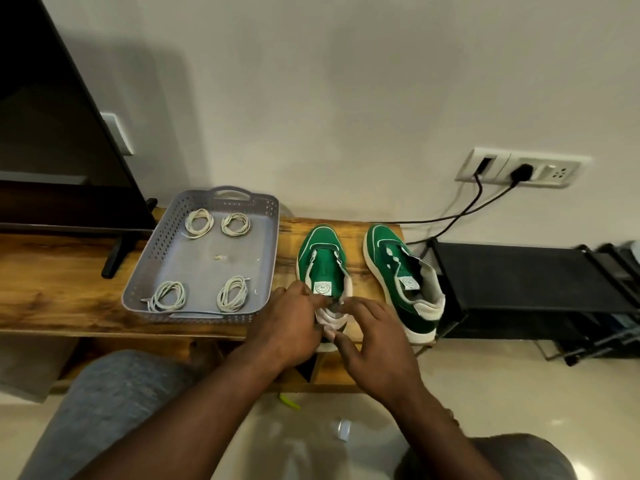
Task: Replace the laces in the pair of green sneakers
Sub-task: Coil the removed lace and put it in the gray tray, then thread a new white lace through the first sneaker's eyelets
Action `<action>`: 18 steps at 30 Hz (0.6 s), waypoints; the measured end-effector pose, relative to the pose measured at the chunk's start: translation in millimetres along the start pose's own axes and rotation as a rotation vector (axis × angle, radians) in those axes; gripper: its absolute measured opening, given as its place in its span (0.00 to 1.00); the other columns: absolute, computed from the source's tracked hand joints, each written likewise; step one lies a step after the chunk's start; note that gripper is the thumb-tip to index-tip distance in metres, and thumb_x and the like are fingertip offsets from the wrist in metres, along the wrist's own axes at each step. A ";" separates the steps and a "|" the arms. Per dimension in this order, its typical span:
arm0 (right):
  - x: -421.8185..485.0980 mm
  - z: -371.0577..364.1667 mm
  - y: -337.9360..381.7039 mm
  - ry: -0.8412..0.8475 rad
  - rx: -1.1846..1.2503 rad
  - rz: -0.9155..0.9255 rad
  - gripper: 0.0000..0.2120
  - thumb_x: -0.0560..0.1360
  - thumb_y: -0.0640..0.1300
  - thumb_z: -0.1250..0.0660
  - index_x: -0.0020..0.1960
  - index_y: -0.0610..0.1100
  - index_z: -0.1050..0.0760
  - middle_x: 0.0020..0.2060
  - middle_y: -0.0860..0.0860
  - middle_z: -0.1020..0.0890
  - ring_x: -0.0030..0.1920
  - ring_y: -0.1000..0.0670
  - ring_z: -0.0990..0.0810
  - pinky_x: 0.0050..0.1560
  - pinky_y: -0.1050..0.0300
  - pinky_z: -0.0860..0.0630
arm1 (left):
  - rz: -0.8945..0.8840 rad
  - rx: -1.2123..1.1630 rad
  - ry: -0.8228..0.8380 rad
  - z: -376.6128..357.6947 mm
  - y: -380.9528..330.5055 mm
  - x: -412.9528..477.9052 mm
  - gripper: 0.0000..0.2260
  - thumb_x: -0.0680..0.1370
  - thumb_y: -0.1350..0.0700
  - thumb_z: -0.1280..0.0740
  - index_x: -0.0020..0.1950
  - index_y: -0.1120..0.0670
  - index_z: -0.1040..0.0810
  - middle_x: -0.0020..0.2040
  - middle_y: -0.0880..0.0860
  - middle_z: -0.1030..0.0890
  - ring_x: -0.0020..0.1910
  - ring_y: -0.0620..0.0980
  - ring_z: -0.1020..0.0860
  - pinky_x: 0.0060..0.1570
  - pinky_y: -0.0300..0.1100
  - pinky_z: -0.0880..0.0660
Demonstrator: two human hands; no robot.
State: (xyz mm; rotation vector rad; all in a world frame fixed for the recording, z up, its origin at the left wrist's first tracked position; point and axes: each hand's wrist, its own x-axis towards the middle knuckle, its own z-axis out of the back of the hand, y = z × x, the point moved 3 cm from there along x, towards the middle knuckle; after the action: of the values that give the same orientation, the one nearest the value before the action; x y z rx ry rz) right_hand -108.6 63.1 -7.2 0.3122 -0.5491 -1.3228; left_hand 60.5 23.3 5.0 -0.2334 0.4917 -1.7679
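Two green sneakers stand on a wooden shelf, toes toward the wall. The left sneaker (320, 258) has its lace mostly pulled out; only short bits show at the top eyelets. My left hand (289, 325) grips its heel collar from the left. My right hand (367, 337) pinches at the collar beside the tongue, fingers curled; what it pinches is hidden. The right sneaker (398, 271) stands apart, with white lace still crossing its tongue. A grey perforated tray (242, 258) to the left holds several coiled white laces (232, 294).
A dark TV (52, 133) on its stand fills the left of the shelf. A black metal rack (519, 289) sits to the right of the shelf. Cables run from a wall socket (519, 169). My knees are below, with a small green item (290, 401) and a white item (343, 429) on the floor.
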 end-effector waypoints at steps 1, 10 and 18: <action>-5.2 -1.6 -5.7 -0.002 0.022 -0.018 0.21 0.77 0.56 0.28 0.69 0.54 0.23 0.68 0.58 0.23 0.70 0.54 0.29 0.67 0.59 0.30 | -0.005 0.029 0.010 -1.4 -2.7 -1.1 0.24 0.79 0.46 0.29 0.75 0.37 0.27 0.68 0.46 0.27 0.66 0.51 0.28 0.63 0.53 0.23; -5.1 -20.7 -22.7 -0.031 0.134 -0.023 0.22 0.78 0.49 0.26 0.70 0.54 0.24 0.70 0.59 0.24 0.71 0.54 0.28 0.67 0.50 0.24 | 0.062 -0.118 -0.138 13.7 1.4 17.2 0.13 0.78 0.57 0.29 0.58 0.41 0.15 0.61 0.45 0.19 0.58 0.47 0.21 0.55 0.46 0.20; 10.6 -31.0 -27.2 -0.120 0.139 0.009 0.20 0.74 0.44 0.24 0.65 0.51 0.20 0.68 0.57 0.23 0.71 0.51 0.27 0.68 0.47 0.25 | 0.385 0.060 -0.221 52.2 66.1 39.1 0.08 0.77 0.58 0.31 0.53 0.48 0.16 0.52 0.51 0.16 0.50 0.55 0.19 0.48 0.47 0.21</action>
State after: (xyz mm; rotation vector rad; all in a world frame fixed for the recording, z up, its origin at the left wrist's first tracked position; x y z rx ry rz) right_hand -112.6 43.8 -45.0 0.3454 -0.7445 -1.3033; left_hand 129.8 -37.1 18.1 -0.2688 0.2990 -1.3600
